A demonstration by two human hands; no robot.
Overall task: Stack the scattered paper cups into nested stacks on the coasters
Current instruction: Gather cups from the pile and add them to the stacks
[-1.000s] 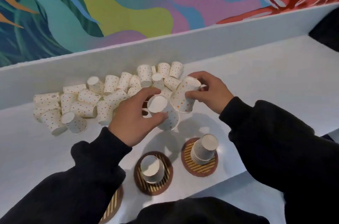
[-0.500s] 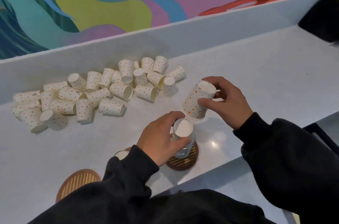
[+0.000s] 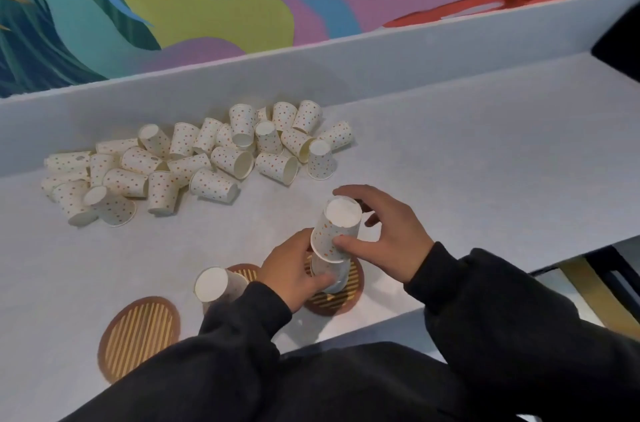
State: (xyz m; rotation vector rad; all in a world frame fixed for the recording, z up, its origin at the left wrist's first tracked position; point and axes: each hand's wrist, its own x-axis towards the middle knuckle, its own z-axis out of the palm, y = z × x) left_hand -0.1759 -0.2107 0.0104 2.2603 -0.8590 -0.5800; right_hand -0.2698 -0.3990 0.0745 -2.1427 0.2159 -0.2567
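Our right hand (image 3: 388, 234) holds an upside-down paper cup (image 3: 336, 231) between thumb and fingers, lowered partway over the stack (image 3: 329, 274) that our left hand (image 3: 291, 269) grips near its base to steady it on the right coaster (image 3: 348, 300). Both hands are closed around cups, not spread wide.

From the largest thing down: the white table (image 3: 485, 162) carries everything, with the loose pile of dotted cups (image 3: 194, 162) lying well apart toward the back wall. Nearer us sit the coasters, then the cups themselves.

What we judge could go wrong: the cup in our right hand sits a little tilted against the stack, so pressing it down off-axis could crumple a rim or jam it crooked. The left hand's grip is low, so a hard push might tip the stack off its coaster. Our left sleeve (image 3: 242, 321) is touching or just beside the middle cup (image 3: 216, 285), and drawing the arm back could knock it over.

Counting: we see three coasters, the left coaster (image 3: 138, 338) bare, the middle one mostly hidden. Two hands. The scattered pile holds roughly thirty cups; overlaps prevent an exact count. How many cups the stack holds we cannot tell.
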